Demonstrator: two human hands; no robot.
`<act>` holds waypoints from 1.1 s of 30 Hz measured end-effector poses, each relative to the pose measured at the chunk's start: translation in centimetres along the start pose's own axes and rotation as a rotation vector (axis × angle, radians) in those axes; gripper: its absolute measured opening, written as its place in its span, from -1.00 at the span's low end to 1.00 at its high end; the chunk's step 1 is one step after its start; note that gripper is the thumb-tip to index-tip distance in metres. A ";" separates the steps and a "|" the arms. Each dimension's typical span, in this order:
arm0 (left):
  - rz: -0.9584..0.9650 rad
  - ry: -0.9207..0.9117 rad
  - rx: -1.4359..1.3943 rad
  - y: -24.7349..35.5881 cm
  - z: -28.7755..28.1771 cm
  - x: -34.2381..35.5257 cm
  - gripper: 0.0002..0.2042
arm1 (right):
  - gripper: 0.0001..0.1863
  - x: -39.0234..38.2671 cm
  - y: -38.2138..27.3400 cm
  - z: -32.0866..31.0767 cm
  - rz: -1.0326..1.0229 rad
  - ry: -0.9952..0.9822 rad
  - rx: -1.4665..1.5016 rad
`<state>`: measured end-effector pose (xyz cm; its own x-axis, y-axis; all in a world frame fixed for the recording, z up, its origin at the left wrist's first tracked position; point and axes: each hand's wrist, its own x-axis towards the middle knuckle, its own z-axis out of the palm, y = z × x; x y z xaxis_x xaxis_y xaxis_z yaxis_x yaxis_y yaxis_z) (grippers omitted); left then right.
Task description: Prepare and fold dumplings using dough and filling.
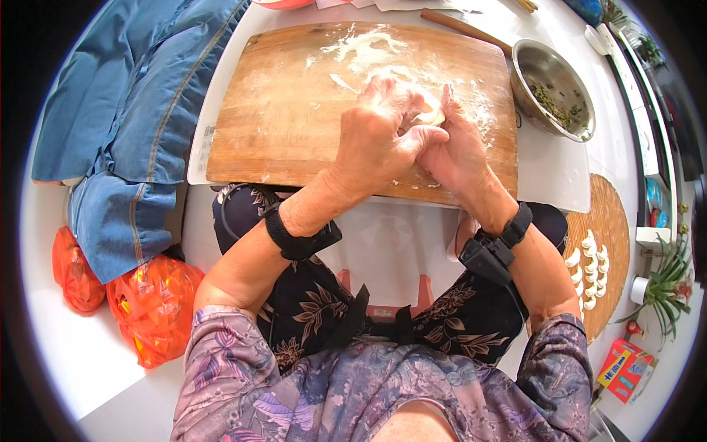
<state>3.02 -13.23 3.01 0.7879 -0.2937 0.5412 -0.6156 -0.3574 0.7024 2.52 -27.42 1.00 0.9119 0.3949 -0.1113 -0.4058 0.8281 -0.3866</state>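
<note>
My left hand (383, 129) and my right hand (456, 147) are together above the wooden board (272, 96), closed around a pale piece of dough (428, 114), likely a dumpling, which is partly hidden by my fingers. My left thumb reaches across toward my right hand. Loose white flour (364, 44) is scattered on the upper part of the board. A steel bowl (549, 62) with a chopped green mixture stands just right of the board, with a wooden rolling pin (456, 23) behind it.
A round woven mat (611, 206) at the right holds several white dumplings (589, 250). Blue denim fabric (118, 110) and orange plastic bags (155, 306) are at my left. A potted plant (659, 287) and a red box (624, 372) are at the far right. A white table (556, 169) bears the board.
</note>
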 end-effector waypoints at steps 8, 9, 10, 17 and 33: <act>-0.064 -0.050 -0.005 -1.9 -0.5 0.8 -0.65 | -0.47 -0.1 -0.8 0.5 -0.115 0.217 -0.100; -0.043 -0.031 -0.024 -1.8 -0.1 0.6 -0.66 | -0.48 -0.1 -1.2 0.0 -0.096 0.181 -0.084; -0.024 -0.013 -0.042 -1.6 0.3 0.5 -0.67 | -0.50 -0.1 -1.3 -0.3 -0.076 0.146 -0.067; 0.226 0.140 0.198 -0.1 0.9 -0.2 -0.64 | -0.58 0.4 -0.6 0.0 -0.195 0.155 -0.174; 0.155 0.128 0.164 -0.5 1.0 -0.2 -0.64 | -0.25 0.3 -0.2 2.3 -0.157 0.227 -0.283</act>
<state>3.12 -13.92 2.10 0.6727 -0.2449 0.6982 -0.7148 -0.4587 0.5278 2.80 -26.59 3.13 0.9645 0.1481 -0.2186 -0.2571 0.7164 -0.6486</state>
